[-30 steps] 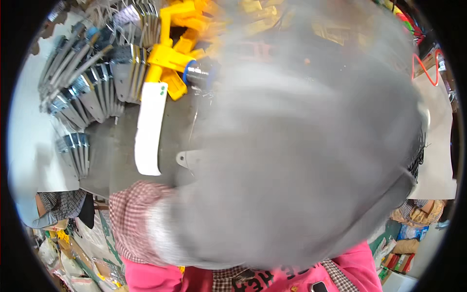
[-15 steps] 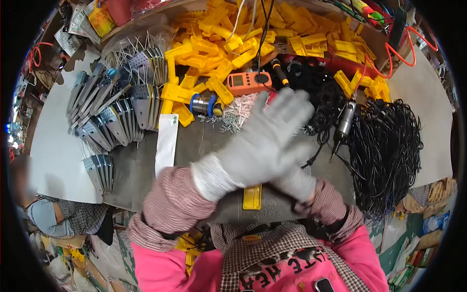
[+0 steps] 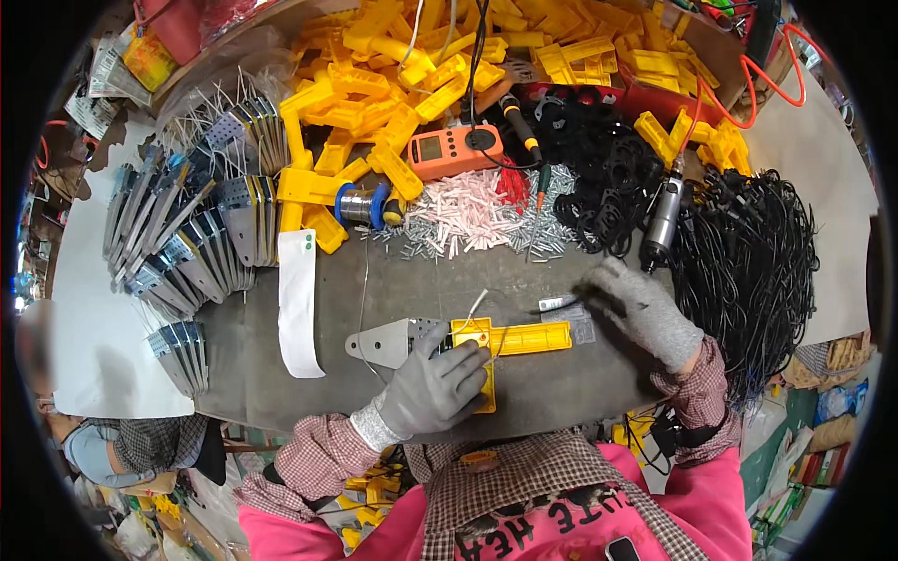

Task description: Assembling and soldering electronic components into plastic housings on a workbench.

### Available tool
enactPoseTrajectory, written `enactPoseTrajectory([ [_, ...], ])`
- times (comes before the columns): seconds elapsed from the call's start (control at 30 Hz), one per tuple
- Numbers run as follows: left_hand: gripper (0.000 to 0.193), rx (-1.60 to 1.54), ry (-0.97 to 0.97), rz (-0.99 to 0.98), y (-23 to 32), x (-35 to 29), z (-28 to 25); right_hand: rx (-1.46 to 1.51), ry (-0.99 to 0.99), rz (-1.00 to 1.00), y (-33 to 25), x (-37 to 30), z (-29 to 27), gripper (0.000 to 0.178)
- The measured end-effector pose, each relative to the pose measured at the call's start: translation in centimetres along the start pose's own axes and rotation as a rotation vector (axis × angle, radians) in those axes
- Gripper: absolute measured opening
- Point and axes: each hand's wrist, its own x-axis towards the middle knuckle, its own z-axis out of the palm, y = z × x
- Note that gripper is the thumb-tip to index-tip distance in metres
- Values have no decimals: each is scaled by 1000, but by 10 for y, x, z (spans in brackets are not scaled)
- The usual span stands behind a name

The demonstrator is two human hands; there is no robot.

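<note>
Separation is the main change: half a second ago the left hand (image 3: pixel 435 383) and the right hand (image 3: pixel 645 313), both in grey gloves, overlapped in a blur above the dark grey bench (image 3: pixel 421 285); now they work apart. That uncovers a yellow plastic T-shaped housing (image 3: pixel 533 338), lying at the near middle of the bench with its long arm to the right, and a grey tapered metal plate with round holes (image 3: pixel 379 344), on its left and partly hidden by the left glove.

The left hand has its fingers curled over the housing's crosspiece, gripping or pressing it, with the thumb side beside the plate. A short white wire (image 3: pixel 478 301) sticks up at the crosspiece's far end. My judgement is that this hand steadies the parts, leaving the right one free for finer handling.

The right hand is blurred, fingers bent, beyond the tip of the long arm. A small white-and-dark piece (image 3: pixel 557 303) lies just beside its fingertips; I cannot tell whether they pinch it or its dark lead. Farther off, a silver cylindrical power driver (image 3: pixel 665 224) and a bundle of thin black cables (image 3: pixel 748 280) lie untouched.
</note>
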Motion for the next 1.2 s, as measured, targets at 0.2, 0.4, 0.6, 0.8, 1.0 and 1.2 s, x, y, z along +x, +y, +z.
enactPoseTrajectory([
  [0.2,59,-325,151,-502,-10,62,-55,189,42,-5,-39,-1,-22,30],
  [0.4,40,37,-89,-265,-4,51,-43,173,-17,-52,-29,-16,7,24],
  [0.6,23,95,110,-236,15,11,-2,118,-23,6,-30,-10,22,20],
  [0.8,28,78,94,-159,11,8,8,220,-41,8,-31,-5,20,20],
  [1.0,32,-4,228,-277,16,12,12,220,-149,24,-26,-4,25,24],
  [1.2,32,-14,142,-287,18,17,5,191,-214,35,-34,6,13,36],
])
